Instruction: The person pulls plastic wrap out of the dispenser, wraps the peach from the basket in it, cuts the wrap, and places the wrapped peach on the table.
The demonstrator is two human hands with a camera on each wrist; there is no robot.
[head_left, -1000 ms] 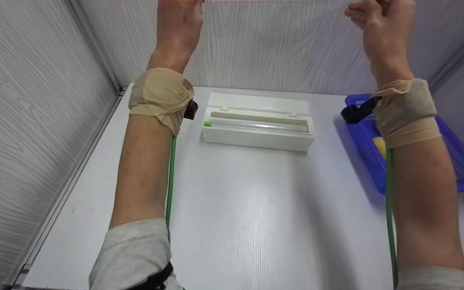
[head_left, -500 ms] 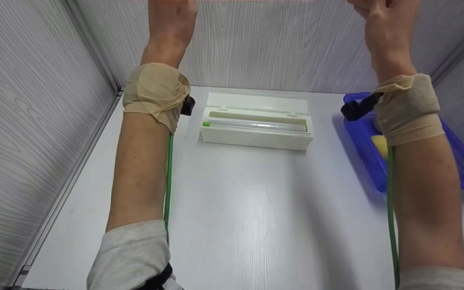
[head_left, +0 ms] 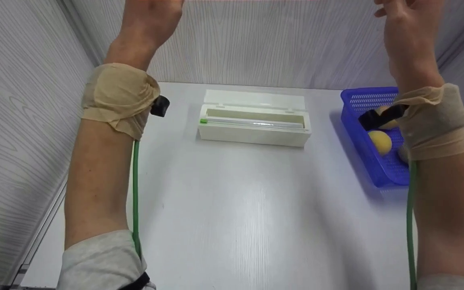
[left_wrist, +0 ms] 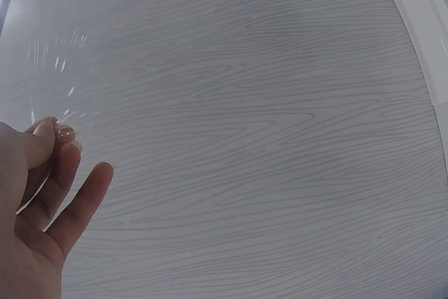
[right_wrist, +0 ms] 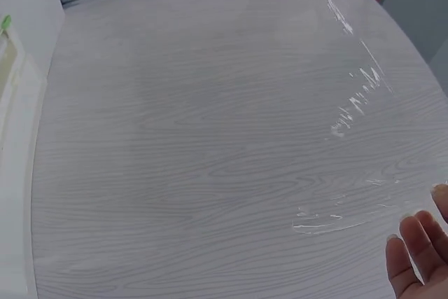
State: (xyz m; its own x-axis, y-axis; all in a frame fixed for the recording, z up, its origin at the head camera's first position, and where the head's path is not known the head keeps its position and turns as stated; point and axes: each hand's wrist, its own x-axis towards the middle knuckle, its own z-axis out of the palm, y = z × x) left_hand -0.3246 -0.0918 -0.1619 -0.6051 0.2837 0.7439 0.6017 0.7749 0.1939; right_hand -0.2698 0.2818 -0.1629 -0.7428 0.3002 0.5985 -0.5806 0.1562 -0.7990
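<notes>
Hands moving apart: over the last half second the left hand point(head_left: 151, 20) has shifted left and the right hand point(head_left: 413, 32) right — baring more of the blue basket point(head_left: 361, 143). Clear film point(right_wrist: 353, 103) shows beside each hand, raised beyond the open white box point(head_left: 254, 137) at the table's point(head_left: 248, 209) far side. Left thumb and fingers pinch its edge; the right grip cannot be told. The wider spacing suggests the film is being spread.
</notes>
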